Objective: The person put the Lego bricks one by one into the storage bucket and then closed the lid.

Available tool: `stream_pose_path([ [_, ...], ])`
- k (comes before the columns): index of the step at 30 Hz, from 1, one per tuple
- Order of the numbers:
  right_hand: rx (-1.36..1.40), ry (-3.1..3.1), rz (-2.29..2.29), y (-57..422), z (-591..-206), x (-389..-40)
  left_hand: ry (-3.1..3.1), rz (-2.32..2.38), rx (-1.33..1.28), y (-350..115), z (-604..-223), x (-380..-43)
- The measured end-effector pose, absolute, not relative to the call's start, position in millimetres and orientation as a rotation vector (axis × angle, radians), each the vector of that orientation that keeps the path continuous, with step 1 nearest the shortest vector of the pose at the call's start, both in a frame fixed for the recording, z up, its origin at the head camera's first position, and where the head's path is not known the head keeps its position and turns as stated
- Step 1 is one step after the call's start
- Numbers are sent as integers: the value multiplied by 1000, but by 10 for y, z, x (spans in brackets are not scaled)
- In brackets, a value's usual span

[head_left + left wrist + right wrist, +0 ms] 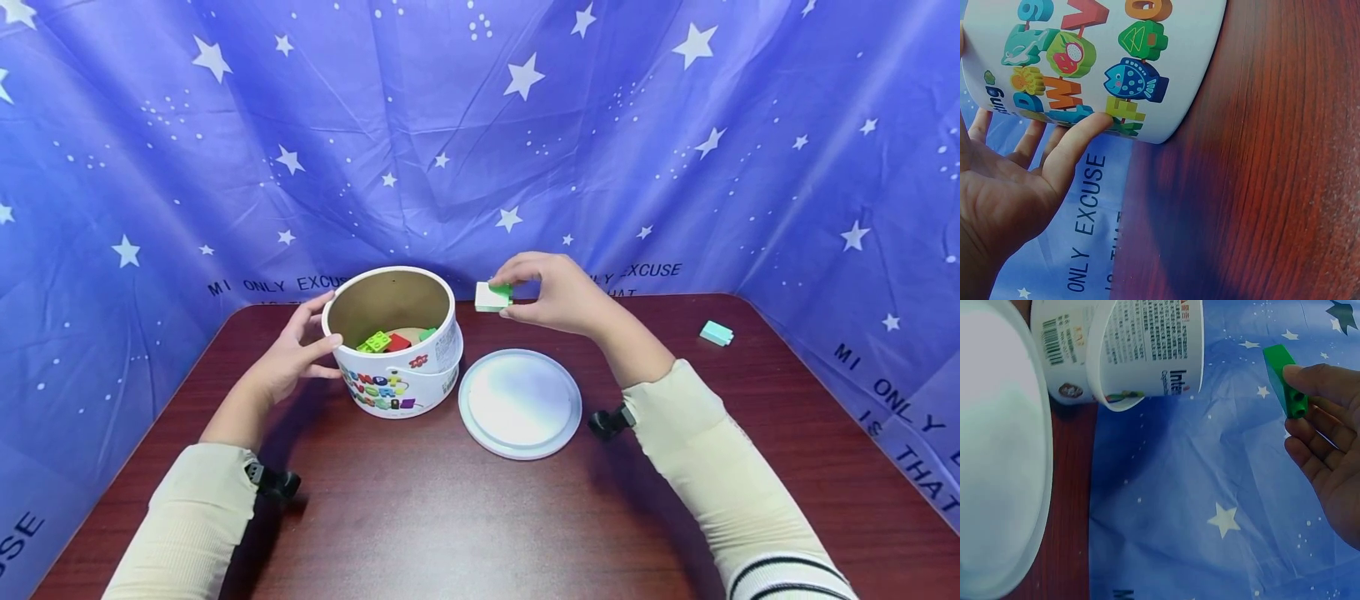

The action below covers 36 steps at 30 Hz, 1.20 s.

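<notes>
A white bucket with colourful printed letters and pictures stands upright and uncovered on the table. Inside it lie a lime-green brick, a red brick and part of a green one. My left hand rests against the bucket's left side, fingers spread and fairly straight; in the left wrist view the thumb touches the printed wall. To the right of the bucket, about rim height, my right hand pinches a green toy brick between thumb and fingers. Studs show at one end of that brick.
A round white lid lies flat just right of the bucket. Farther right, a mint-green brick sits on the dark red wooden table. Blue star-patterned cloth hangs behind and at both sides. The bucket's white handle hangs down.
</notes>
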State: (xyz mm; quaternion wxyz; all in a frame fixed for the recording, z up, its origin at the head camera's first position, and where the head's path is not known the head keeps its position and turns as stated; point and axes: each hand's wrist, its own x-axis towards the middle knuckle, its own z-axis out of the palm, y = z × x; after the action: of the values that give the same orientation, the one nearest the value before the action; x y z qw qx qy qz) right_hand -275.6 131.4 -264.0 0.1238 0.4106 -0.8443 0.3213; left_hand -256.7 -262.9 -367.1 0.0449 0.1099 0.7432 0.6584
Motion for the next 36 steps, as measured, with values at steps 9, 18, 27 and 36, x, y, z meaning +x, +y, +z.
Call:
stream_pose_path([
  [9,1220,-2475,999,1013,-2619,-2884,2258,2021,335,-2624,-3668,-2560],
  [18,1220,-2609,1008,675,-2638,-2990,2263,2023,343,-2626,-3666,-2553],
  [27,1149,-2675,1099,434,-2786,-3070,2269,2025,343,-2635,-3672,-2554],
  [36,1087,-2649,1209,310,-2930,-3066,2267,2025,346,-2630,-3670,-2550],
])
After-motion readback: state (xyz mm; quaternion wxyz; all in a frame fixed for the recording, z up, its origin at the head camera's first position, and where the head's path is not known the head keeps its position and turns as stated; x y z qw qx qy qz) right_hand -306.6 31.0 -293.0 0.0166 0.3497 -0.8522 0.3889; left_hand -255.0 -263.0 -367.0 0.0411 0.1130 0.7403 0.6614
